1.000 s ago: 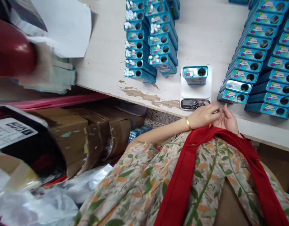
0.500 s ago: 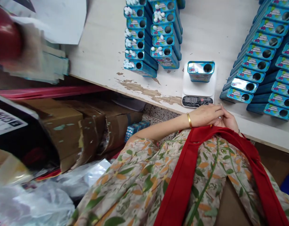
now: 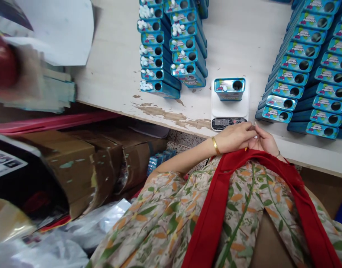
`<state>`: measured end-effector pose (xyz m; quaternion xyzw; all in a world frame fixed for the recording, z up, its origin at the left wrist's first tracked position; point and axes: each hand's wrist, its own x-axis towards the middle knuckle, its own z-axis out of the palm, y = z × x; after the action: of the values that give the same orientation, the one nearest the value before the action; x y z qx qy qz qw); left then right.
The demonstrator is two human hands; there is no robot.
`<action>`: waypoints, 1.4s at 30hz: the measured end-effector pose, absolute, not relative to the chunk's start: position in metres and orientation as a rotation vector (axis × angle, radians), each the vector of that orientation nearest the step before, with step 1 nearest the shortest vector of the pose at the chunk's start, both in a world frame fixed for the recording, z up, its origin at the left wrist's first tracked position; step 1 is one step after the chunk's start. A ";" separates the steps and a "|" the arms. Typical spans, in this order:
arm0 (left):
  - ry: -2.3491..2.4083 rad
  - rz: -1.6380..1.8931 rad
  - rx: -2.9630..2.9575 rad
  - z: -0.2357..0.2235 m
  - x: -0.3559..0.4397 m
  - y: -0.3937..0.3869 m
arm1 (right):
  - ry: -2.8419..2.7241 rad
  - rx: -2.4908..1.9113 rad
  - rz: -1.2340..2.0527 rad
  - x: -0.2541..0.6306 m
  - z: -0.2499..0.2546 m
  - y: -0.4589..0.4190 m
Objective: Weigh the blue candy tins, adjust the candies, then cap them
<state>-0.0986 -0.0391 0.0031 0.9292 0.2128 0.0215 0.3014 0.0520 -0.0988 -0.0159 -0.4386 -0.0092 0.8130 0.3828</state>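
My left hand (image 3: 238, 137), with a gold bangle at the wrist, lies over my right palm, its fingers bent together; anything between the fingertips is hidden. My right hand (image 3: 267, 141) is cupped palm up, holding at least one small white candy (image 3: 255, 137). Both hands are at the table's front edge, just below a white digital scale (image 3: 215, 106) whose display (image 3: 222, 122) shows digits. On the scale stands an upright blue tin (image 3: 229, 95) with a round hole in its top and a white candy (image 3: 225, 88) beside the hole.
Two rows of blue tins (image 3: 167, 91) with white candies on their tops stand left of the scale. More rows of holed tins (image 3: 274, 113) stand at right. A blurred red object (image 3: 2, 63) is at upper left. Cardboard boxes (image 3: 67, 160) and plastic bags (image 3: 59, 245) lie below left.
The scale's display went from about zero to a higher reading. My left fingers, blurred before, settled over the right palm, then shifted so a white candy shows. The camera view moved slightly.
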 end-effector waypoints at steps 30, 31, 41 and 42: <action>1.259 0.674 2.439 0.069 -0.173 0.060 | -0.327 -1.414 1.954 0.096 -0.023 -0.111; 1.278 0.670 2.433 0.066 -0.179 0.060 | -0.311 -1.453 1.923 0.102 -0.027 -0.117; 1.242 0.665 2.282 0.033 -0.199 0.055 | -0.431 -1.578 1.735 0.113 -0.050 -0.129; 1.219 0.673 2.267 0.031 -0.199 0.056 | -0.448 -1.584 1.731 0.113 -0.051 -0.128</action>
<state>-0.1990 0.0559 0.0311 0.8276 0.4451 0.2455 0.2381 0.1127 -0.1284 -0.0514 -0.6165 -0.1744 0.6740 0.3676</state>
